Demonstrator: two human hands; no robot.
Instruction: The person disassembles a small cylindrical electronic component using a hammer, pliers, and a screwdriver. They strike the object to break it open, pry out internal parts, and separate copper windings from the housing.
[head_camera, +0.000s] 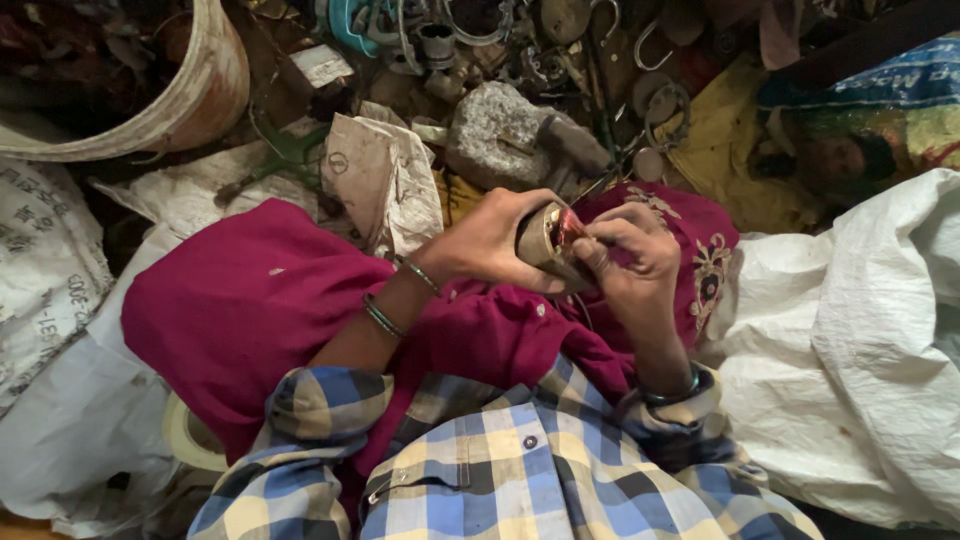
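Two hands working one item: the left hand (490, 240) is wrapping its grip closed around a small cylindrical motor core (545, 240) above the magenta-draped lap (250, 300); the right hand (630, 255) is pinching at its reddish copper winding (568, 228), mostly not yet stripped. Metal scrap (500, 40) is lying beyond.

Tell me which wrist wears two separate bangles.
The left wrist: two thin bangles sit apart on that forearm, while the right wrist shows one dark bangle at the cuff.
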